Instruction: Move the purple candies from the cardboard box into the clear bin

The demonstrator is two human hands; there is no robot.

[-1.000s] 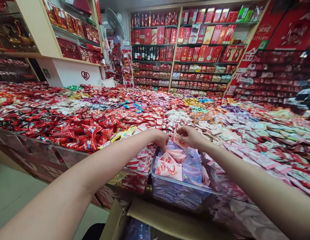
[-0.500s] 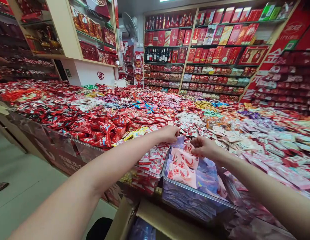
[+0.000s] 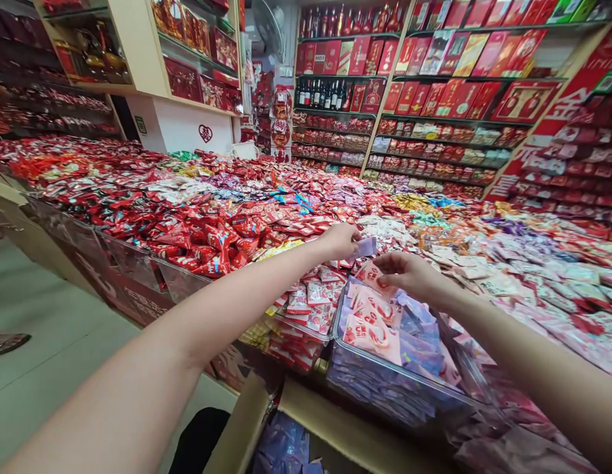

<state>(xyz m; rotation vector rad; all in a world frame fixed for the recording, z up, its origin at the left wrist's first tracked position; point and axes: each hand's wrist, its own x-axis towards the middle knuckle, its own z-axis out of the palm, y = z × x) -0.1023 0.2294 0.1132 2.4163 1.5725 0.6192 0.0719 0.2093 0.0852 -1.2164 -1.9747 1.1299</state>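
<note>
Pinched in the fingers of my left hand [image 3: 339,242] is a small purple candy packet [image 3: 366,247], raised above the far end of a clear plastic bin [image 3: 399,371]. My right hand [image 3: 409,273] is closed at the bin's back edge, thumb and fingers on the end of a pink candy packet [image 3: 369,275]. Inside the bin, more pink packets [image 3: 372,334] lie on top at the left, with purple packets [image 3: 422,349] beside and stacked below them. The fingertips of my left hand are partly hidden.
Below the bin stands an open cardboard box [image 3: 330,421] with purple packets [image 3: 281,442] inside. Red-wrapped candies [image 3: 207,240] fill bins to the left, pale packets [image 3: 503,280] to the right. Shelves with red boxes [image 3: 449,99] line the back. A person's shoe [image 3: 8,343] shows at left.
My left hand has lifted the purple packet up and away from the bin's back corner. My right hand stays by the pink packet. The view has shifted slightly.
</note>
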